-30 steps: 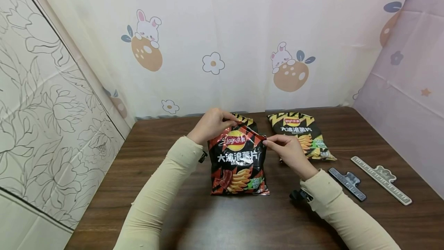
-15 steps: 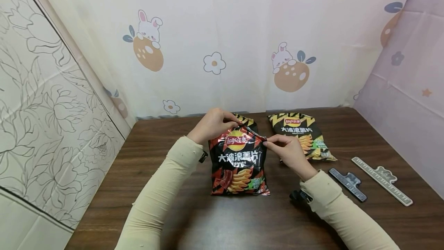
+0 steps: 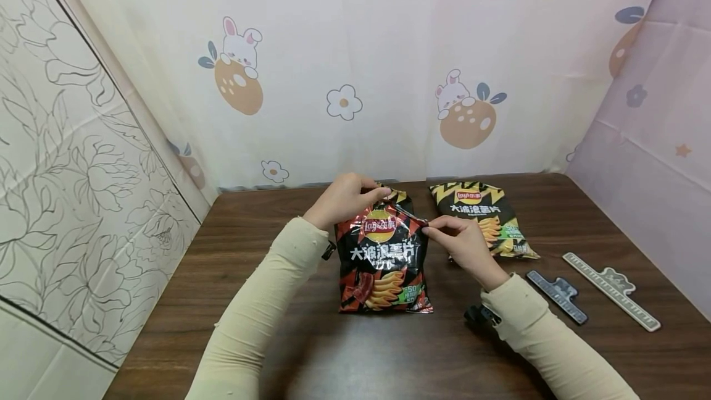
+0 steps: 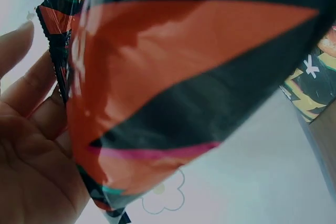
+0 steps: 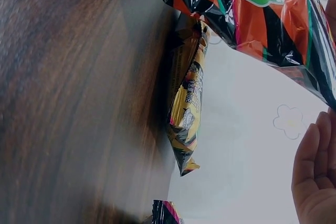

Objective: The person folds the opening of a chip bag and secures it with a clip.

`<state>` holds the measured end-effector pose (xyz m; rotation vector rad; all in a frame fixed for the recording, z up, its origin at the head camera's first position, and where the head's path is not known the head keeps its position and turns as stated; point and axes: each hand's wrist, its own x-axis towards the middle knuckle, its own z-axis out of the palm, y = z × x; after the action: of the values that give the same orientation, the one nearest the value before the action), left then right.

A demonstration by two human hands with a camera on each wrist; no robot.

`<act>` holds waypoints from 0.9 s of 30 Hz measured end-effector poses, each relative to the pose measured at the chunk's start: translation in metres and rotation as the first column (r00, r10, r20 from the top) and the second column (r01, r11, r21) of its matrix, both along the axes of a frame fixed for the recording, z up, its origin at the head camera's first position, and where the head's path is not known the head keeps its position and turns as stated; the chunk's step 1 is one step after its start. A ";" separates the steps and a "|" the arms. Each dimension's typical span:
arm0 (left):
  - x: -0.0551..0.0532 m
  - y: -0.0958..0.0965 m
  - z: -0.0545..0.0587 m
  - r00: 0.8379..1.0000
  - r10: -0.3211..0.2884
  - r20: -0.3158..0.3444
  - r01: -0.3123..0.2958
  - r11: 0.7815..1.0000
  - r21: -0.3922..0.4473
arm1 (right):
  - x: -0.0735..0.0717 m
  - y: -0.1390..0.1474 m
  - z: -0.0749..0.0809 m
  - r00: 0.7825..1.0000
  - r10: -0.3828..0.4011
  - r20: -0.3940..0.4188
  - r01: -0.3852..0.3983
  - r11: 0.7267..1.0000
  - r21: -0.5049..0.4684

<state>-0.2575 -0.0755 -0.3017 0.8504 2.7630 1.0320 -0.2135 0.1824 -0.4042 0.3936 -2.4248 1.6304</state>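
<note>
A red-and-black Lay's chip bag (image 3: 383, 258) stands upright on the table. My left hand (image 3: 345, 199) is at its upper left corner, with the thumb straight above the top edge. In the left wrist view this hand (image 4: 37, 161) has its thumb apart from the chip bag (image 4: 173, 61), and the other fingertips pass behind the bag. At the upper right corner, my right hand (image 3: 465, 245) pinches the bag between thumb and index finger. The right wrist view shows part of this hand (image 5: 317, 177) with its lower fingers loose.
One yellow-and-black chip bag (image 3: 401, 197) is partly hidden behind the red bag. Another yellow-and-black chip bag (image 3: 482, 220) lies back right. A dark clip (image 3: 558, 295) and a longer light clip (image 3: 611, 286) lie at right on the brown table (image 3: 233, 276). Curtains stand behind and right.
The left thumb has straightened and lifted off the bag's top edge, where it was pinching. My right hand keeps its pinch in the same place.
</note>
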 end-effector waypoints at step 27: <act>-0.001 0.001 0.001 0.999 -0.025 0.022 0.025 0.999 -0.033 | -0.002 0.015 0.013 0.981 0.131 0.146 -0.137 0.990 0.029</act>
<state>-0.2584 -0.0740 -0.3010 0.8621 2.7365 0.9822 -0.2154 0.1978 -0.3916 0.4709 -2.5900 1.7240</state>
